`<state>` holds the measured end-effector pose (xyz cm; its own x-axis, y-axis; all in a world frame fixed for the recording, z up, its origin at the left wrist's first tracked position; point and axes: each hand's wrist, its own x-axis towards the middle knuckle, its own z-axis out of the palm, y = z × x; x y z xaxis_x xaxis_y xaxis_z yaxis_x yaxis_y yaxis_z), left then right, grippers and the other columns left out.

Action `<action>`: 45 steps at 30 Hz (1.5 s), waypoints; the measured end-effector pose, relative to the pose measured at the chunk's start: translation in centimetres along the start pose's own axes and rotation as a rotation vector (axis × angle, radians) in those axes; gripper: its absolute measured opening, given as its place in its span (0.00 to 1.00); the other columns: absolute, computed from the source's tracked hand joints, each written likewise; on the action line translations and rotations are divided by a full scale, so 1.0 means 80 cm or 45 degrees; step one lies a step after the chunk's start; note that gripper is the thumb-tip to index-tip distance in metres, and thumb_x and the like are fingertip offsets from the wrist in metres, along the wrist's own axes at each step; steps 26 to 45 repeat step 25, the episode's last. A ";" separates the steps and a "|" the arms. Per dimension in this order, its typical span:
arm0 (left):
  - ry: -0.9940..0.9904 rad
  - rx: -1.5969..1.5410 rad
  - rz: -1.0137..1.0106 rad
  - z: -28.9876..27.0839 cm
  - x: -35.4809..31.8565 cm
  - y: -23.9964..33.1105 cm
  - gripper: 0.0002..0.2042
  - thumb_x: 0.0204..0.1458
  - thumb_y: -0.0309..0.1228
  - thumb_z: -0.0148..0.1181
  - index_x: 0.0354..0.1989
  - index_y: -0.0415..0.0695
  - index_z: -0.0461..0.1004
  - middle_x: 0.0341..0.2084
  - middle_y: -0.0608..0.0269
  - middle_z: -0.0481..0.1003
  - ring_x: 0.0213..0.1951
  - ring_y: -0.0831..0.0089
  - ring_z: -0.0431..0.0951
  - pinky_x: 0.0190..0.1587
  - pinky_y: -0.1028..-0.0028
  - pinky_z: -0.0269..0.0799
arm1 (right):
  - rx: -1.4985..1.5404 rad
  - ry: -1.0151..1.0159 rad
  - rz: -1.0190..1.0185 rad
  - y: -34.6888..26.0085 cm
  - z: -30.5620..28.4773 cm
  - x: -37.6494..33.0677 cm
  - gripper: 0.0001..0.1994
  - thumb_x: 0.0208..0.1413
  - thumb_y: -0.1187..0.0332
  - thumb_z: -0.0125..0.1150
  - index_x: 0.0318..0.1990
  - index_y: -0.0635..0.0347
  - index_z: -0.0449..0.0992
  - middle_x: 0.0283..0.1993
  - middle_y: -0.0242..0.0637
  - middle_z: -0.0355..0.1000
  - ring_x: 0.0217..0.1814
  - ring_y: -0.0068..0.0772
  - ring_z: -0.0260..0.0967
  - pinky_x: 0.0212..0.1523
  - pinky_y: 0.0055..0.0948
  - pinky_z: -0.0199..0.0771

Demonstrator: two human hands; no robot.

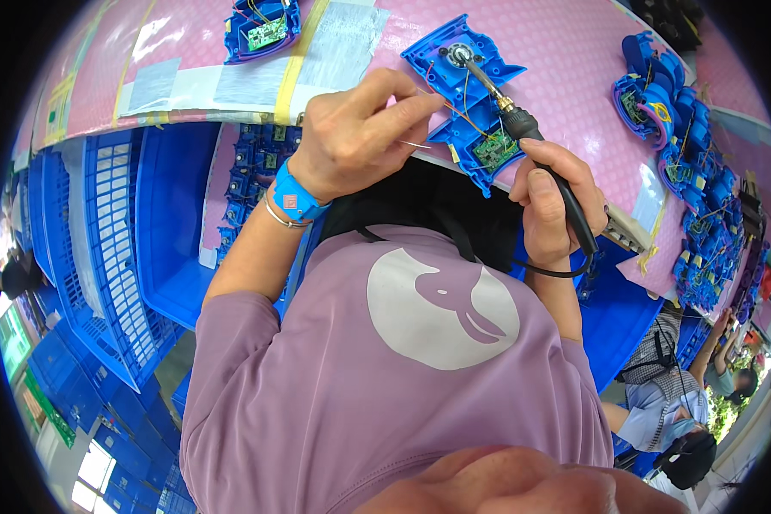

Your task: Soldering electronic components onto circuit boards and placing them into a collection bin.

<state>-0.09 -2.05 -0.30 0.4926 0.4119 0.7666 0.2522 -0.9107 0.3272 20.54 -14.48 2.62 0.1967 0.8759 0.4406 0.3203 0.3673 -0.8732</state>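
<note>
On the bench edge before me lies an opened blue plastic casing (432,53) with thin wires and a green circuit board (495,152) inside. A round metal part (460,54) sits in its far half. My right hand (550,201) grips a black-handled soldering iron (522,126); its tip reaches the round part, though exact contact is hard to make out. My left hand (360,133), with a blue wristband (296,199), is closed just left of the casing. A thin strand of solder wire (416,145) sticks out from its pinched fingers.
Another blue casing with a board (264,32) lies at the far left of the pink-covered bench (565,51). Several wired casings (698,188) crowd the right side. Blue crates (116,231) stand at the left below the bench. Other people (668,420) are at lower right.
</note>
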 end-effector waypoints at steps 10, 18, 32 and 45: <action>-0.110 0.182 0.256 -0.006 0.013 0.010 0.13 0.43 0.25 0.64 0.40 0.43 0.80 0.34 0.63 0.78 0.25 0.74 0.80 0.20 0.76 0.72 | 0.010 0.001 -0.027 0.003 -0.008 -0.006 0.16 0.58 0.70 0.56 0.47 0.77 0.76 0.22 0.38 0.70 0.21 0.22 0.64 0.22 0.21 0.58; -0.138 0.150 0.124 0.011 0.018 -0.002 0.13 0.42 0.25 0.72 0.38 0.41 0.81 0.34 0.60 0.81 0.29 0.68 0.82 0.26 0.74 0.77 | -0.026 -0.049 0.033 0.002 -0.006 0.001 0.15 0.59 0.70 0.56 0.47 0.76 0.76 0.21 0.38 0.70 0.21 0.23 0.65 0.23 0.22 0.59; -0.169 0.087 0.062 0.015 0.018 -0.007 0.14 0.42 0.24 0.73 0.40 0.42 0.81 0.35 0.60 0.81 0.30 0.66 0.83 0.28 0.74 0.79 | -0.035 -0.040 0.130 0.004 -0.008 0.003 0.11 0.53 0.75 0.59 0.42 0.69 0.81 0.26 0.40 0.78 0.23 0.27 0.75 0.27 0.24 0.73; -0.169 0.087 0.062 0.015 0.018 -0.007 0.14 0.42 0.24 0.73 0.40 0.42 0.81 0.35 0.60 0.81 0.30 0.66 0.83 0.28 0.74 0.79 | -0.035 -0.040 0.130 0.004 -0.008 0.003 0.11 0.53 0.75 0.59 0.42 0.69 0.81 0.26 0.40 0.78 0.23 0.27 0.75 0.27 0.24 0.73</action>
